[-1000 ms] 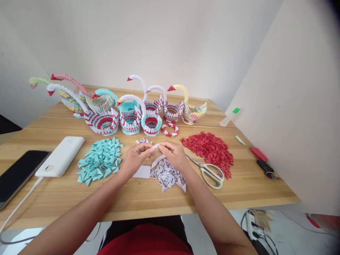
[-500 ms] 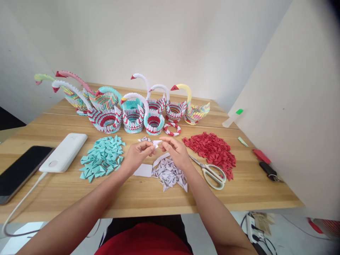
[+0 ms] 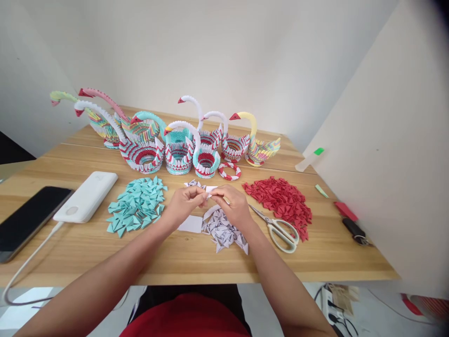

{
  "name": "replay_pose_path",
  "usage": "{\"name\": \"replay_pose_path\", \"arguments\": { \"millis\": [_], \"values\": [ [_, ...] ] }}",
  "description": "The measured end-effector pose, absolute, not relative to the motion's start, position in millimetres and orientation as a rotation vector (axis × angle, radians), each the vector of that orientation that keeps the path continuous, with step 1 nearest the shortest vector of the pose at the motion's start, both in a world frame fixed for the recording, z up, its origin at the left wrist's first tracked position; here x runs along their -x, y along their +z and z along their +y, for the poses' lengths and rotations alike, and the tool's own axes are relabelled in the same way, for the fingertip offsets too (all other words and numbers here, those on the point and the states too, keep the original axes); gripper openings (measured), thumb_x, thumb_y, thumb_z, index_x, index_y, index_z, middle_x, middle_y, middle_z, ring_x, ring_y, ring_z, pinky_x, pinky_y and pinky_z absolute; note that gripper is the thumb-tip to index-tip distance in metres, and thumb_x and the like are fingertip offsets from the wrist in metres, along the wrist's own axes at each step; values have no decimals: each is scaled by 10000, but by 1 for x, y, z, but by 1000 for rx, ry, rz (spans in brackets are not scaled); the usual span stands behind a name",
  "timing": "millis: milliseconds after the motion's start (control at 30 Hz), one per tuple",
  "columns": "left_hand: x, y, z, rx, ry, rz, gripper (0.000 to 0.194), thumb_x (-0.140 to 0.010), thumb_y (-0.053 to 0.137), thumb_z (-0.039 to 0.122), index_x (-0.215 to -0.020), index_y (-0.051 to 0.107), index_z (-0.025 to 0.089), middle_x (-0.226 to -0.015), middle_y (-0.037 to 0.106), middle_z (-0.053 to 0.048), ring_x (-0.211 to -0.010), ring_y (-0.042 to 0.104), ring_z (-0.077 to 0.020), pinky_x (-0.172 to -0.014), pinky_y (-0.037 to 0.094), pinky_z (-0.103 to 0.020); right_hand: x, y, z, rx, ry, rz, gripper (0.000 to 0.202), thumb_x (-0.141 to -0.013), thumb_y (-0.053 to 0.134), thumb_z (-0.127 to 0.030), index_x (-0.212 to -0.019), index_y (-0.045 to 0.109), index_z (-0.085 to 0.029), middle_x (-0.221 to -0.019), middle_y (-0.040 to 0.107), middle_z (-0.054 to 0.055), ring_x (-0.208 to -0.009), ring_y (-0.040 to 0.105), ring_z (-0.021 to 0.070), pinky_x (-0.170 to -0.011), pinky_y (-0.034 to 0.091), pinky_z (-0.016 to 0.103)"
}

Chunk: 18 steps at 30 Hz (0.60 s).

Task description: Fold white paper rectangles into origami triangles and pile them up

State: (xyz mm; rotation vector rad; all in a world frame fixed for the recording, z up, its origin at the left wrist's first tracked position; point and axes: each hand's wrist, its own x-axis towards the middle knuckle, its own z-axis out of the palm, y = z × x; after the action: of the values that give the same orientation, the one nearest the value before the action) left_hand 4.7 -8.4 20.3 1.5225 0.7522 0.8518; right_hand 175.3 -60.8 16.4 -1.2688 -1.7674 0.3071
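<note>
Two hands: left hand [image 3: 182, 204] and right hand [image 3: 233, 204] meet above the wooden table [image 3: 196, 262], fingertips pinched narrow on one small white paper piece [image 3: 210, 190] held between them.
Why that grip: looks like a fold being pressed, so both thumbs crowd the same little spot. My guess, anyway.
Just under the grip: a white paper slip [image 3: 191, 224] lies flat, and a heap of white folded triangles [image 3: 224, 231] sits right beside it, handy for either hand.
Left of the grip: teal triangle pile [image 3: 137, 205], then a white power bank [image 3: 87, 196] and a dark phone [image 3: 30, 220] further out.
Right of the grip: scissors [image 3: 278, 229] close by, red triangle pile [image 3: 280, 199] past them.
Beyond the grip: a row of paper swans [image 3: 175, 145] and a red-white ring [image 3: 229, 171], kept well clear of the working spot.
Hard to tell: the fold itself is mostly hidden by fingers, so I can't say what shape it has.
Cut off: the phone's near end and the cable [image 3: 28, 267] run out of view.
</note>
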Motion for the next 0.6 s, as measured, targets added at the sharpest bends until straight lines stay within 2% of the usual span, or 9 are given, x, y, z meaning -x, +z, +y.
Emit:
{"name": "replay_pose_path", "arguments": {
  "millis": [300,467,600],
  "values": [
    [-5,16,-6,-1527,852,740,250,-798,610,357,-650,609,157,-611,621,-13,-589,549,-125,-606,458,-250,-176,18,-61,1288,393,-1691,116,-890,547,-271,-888,659,-237,-865,697,43,-817,635,184,-786,486,333],
    [-4,12,-4,-1551,945,766,229,-825,586,330,-677,613,157,-640,631,-15,-611,561,-130,-625,464,-251,-173,15,-60,1364,771,-1304,197,-819,614,-374,-907,614,-198,-758,661,20,-659,611,148,-625,518,281],
    [-4,11,-8,-1706,1032,813,203,-847,569,279,-691,631,165,-670,642,-7,-663,578,-138,-671,456,-251,-167,16,-59,1322,999,-1250,225,-762,655,-403,-824,641,-187,-700,632,2,-587,561,117,-530,506,236]
  ]
}}
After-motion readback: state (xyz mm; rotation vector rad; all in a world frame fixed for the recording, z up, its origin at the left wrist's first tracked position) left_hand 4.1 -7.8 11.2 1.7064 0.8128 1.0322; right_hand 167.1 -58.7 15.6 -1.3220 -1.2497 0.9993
